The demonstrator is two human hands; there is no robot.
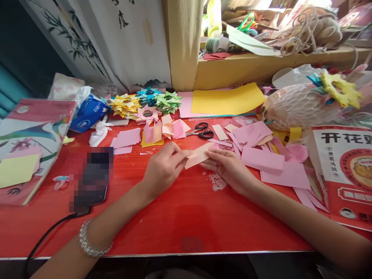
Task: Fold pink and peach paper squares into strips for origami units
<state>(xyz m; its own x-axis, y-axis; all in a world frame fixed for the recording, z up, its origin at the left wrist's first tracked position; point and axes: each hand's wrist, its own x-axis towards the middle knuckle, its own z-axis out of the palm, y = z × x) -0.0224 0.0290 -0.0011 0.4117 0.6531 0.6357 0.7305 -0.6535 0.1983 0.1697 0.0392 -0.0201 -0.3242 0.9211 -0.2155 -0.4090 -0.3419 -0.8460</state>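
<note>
A small peach-coloured piece of paper (197,155) is held between my two hands, a little above the red table. My left hand (164,166) pinches its left end between thumb and fingers. At the other end, my right hand (225,164) grips it with the thumb on top and fingers beneath. Just beyond the paper lie black-handled scissors (205,134). Folded pink and peach paper pieces (165,130) stand behind my left hand. Cut pink papers (263,159) lie in a loose pile to the right of my right hand.
A phone (94,178) with a cable lies at left, beside a magazine (31,143) and a blue tissue pack (90,112). Folded paper rings (148,97) and yellow sheets (228,100) line the back. At right stands a red-and-white snack bag (345,174).
</note>
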